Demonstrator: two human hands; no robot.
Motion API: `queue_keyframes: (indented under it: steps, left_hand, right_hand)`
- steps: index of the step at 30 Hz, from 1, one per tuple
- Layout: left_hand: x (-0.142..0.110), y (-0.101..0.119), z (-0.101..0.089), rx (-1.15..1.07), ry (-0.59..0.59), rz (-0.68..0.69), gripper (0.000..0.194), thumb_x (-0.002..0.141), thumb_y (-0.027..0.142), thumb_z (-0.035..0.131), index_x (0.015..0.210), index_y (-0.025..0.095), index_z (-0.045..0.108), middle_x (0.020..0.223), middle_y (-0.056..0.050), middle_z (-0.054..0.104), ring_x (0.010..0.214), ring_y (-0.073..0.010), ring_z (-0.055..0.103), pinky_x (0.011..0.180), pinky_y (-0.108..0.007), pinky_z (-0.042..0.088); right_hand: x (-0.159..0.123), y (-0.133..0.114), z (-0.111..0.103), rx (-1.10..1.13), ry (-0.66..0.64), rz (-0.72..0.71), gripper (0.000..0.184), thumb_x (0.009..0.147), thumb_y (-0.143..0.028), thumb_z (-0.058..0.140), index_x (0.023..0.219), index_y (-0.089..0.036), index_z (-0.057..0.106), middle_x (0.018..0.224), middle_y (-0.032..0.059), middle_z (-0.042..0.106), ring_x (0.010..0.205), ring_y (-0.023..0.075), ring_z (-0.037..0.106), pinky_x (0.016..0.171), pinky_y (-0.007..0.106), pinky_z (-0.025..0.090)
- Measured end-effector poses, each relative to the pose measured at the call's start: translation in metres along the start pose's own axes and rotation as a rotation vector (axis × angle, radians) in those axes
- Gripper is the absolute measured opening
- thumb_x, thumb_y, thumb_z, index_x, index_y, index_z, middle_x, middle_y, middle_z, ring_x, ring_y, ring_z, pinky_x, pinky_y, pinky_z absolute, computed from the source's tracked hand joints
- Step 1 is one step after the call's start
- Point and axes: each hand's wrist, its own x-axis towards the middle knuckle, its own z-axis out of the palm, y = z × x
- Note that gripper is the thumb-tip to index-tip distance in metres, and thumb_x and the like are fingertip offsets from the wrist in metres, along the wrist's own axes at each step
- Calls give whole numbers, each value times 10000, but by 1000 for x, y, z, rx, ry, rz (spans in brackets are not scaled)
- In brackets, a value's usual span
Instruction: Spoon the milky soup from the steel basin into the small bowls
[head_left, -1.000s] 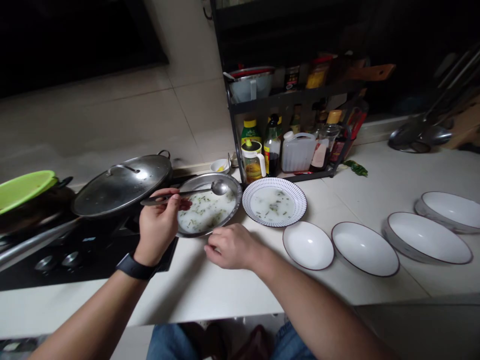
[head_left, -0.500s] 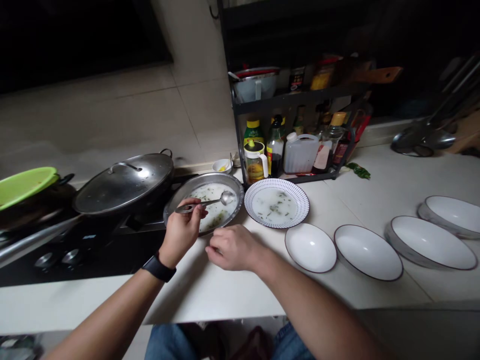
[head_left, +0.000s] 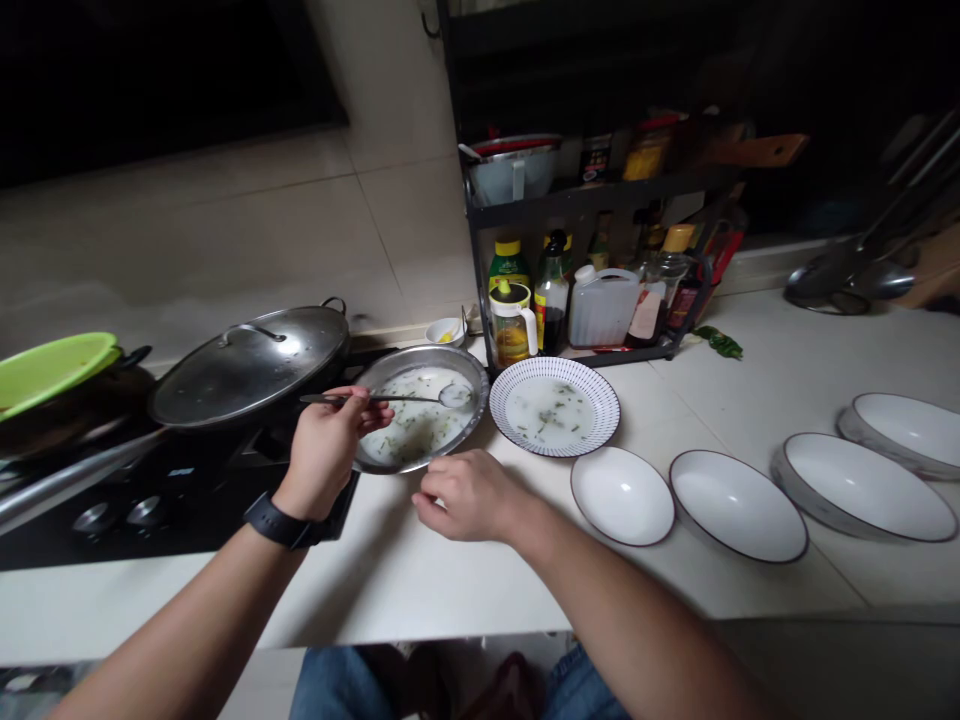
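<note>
While the left hand (head_left: 326,450) pinches the spoon (head_left: 390,398) by its handle, this head view shows the bowl end pointing right, long axis near level, over one steel plate (head_left: 420,355) of milky soup (head_left: 409,435)! How's the right grip?

Loose, half-curled, nothing in it: the right hand (head_left: 469,495) sits low over the desk (head_left: 375,590), just beside that plate. Count the rest?

One striped plate (head_left: 555,365), four white bowls (head_left: 622,495), lined up rightward!

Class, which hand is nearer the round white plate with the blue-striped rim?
The right hand is nearer, just left of and in front of the white blue-rimmed plate. The left hand, holding a steel spoon, is farther left, by the round steel dish.
</note>
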Motion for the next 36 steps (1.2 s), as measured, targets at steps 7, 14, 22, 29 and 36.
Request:
queue_keyframes:
  steps: [7, 14, 22, 29, 36]
  left_hand:
    - [1, 28, 9, -15, -36, 45, 262, 773, 292, 761, 940, 155, 613, 731, -42, 734, 690, -215, 769, 734, -363, 650]
    - [-11, 39, 41, -19, -132, 47, 268, 765, 311, 770, 918, 158, 611, 713, -29, 700, 681, -217, 753, 725, -366, 644]
    - [-32, 34, 76, 153, -296, 129, 308, 832, 422, 745, 942, 161, 623, 735, -50, 711, 666, -228, 736, 662, -363, 624]
    - [-53, 38, 65, 627, -668, 743, 160, 954, 255, 589, 1054, 213, 708, 989, -102, 779, 903, -238, 751, 817, -352, 597]
    - [-54, 23, 44, 618, -607, 900, 193, 965, 212, 597, 1134, 201, 688, 1035, -106, 796, 958, -228, 774, 851, -329, 608]
  right_hand:
    - [1, -1, 0, -15, -4, 10, 282, 929, -336, 618, 726, -184, 741, 714, 14, 682, 618, 148, 596, 532, 306, 317]
    - [3, -2, -2, -22, -25, 9, 293, 927, -337, 616, 713, -191, 752, 709, 24, 704, 628, 154, 625, 535, 291, 359]
    - [3, -4, -4, -22, -43, 6, 280, 919, -360, 639, 756, -180, 778, 750, 50, 767, 650, 182, 659, 565, 318, 414]
    - [6, -2, -4, 2, -164, 37, 284, 922, -349, 623, 1049, -144, 772, 952, 101, 791, 810, 238, 687, 658, 341, 499]
    - [7, -1, -2, 17, -174, 25, 260, 922, -314, 633, 1054, -134, 766, 965, 108, 792, 836, 243, 695, 680, 348, 505]
